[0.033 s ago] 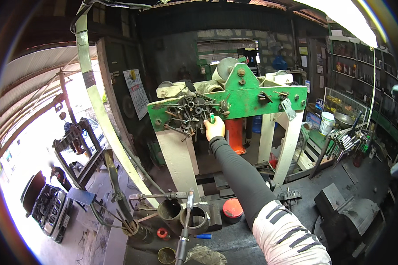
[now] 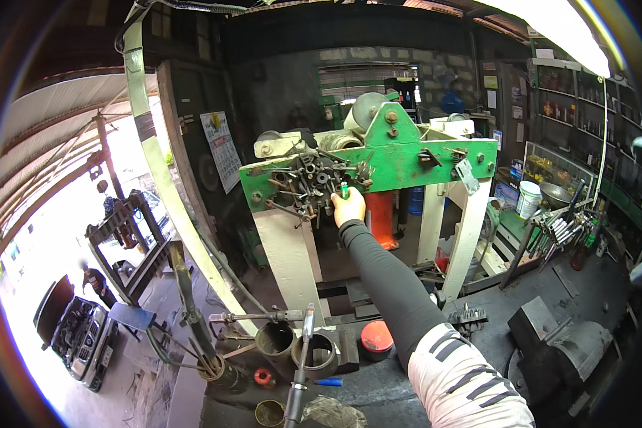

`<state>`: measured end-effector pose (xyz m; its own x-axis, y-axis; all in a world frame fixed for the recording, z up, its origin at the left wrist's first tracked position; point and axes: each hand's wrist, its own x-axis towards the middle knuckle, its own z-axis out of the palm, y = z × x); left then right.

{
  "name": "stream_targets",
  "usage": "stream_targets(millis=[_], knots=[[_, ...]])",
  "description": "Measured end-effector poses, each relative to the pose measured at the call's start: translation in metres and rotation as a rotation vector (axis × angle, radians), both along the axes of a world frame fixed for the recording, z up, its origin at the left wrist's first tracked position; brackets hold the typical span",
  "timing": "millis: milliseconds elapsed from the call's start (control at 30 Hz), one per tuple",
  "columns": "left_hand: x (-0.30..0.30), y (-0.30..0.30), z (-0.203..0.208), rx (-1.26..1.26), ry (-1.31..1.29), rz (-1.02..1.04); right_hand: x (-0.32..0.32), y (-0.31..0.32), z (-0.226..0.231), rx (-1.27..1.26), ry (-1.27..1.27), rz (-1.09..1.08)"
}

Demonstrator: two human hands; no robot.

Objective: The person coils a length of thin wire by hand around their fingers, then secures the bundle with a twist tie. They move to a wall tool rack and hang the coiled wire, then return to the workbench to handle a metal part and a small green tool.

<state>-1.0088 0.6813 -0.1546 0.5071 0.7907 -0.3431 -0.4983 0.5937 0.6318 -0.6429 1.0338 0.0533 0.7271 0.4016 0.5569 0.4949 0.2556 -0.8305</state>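
Note:
My right hand (image 2: 349, 207) reaches forward from the lower right and is closed, thumb on its left side. A small green object (image 2: 345, 190) with a pale top sticks up from the fingers; its kind is too small to make out. Just left of the hand, a cluster of bolts, sockets and rods (image 2: 314, 178) clings to the green crossbeam (image 2: 418, 168) of a press-like frame. Whether my fingertips touch the cluster, I cannot tell. Below the beam, right of my hand, hangs a red cylinder (image 2: 382, 217). My left hand is out of the picture.
Cream legs (image 2: 289, 260) hold up the beam. On the dark bench stand metal cylinders (image 2: 273, 339), a red-lidded tub (image 2: 376, 337) and an upright metal bar tool (image 2: 303, 357). Wrenches (image 2: 558, 232) hang at the right. Far left are a person (image 2: 96, 284) and an open-hooded car (image 2: 78, 335).

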Motion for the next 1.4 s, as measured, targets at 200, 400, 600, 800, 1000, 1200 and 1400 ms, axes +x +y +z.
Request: stream_targets(millis=[200,400,600,800,1000,1200,1400], knots=[[-0.003,0.001,-0.004,-0.025,-0.031,-0.041,0.014,-0.026,-0.013,0.215,0.041,0.088],[-0.046,-0.033,-0.021,0.049,-0.092,0.045,-0.091,-0.197,-0.087,-0.1,0.115,0.753],[-0.094,-0.081,-0.033,0.498,-0.044,-0.075,-0.166,-0.369,-0.225,-0.801,-0.581,0.675],[-0.125,-0.126,0.049,0.872,0.947,0.137,-0.205,-0.358,-0.283,-0.991,-0.748,0.515],[-0.156,-0.156,0.054,1.196,1.28,0.37,-0.202,-0.349,-0.302,-0.929,-0.658,0.393],[-0.163,-0.173,0.068,1.165,1.289,0.424,-0.202,-0.359,-0.257,-0.535,-0.687,0.285],[-0.162,-0.17,0.03,0.515,0.181,0.338,-0.232,-0.399,-0.16,-0.302,-1.082,0.312]])
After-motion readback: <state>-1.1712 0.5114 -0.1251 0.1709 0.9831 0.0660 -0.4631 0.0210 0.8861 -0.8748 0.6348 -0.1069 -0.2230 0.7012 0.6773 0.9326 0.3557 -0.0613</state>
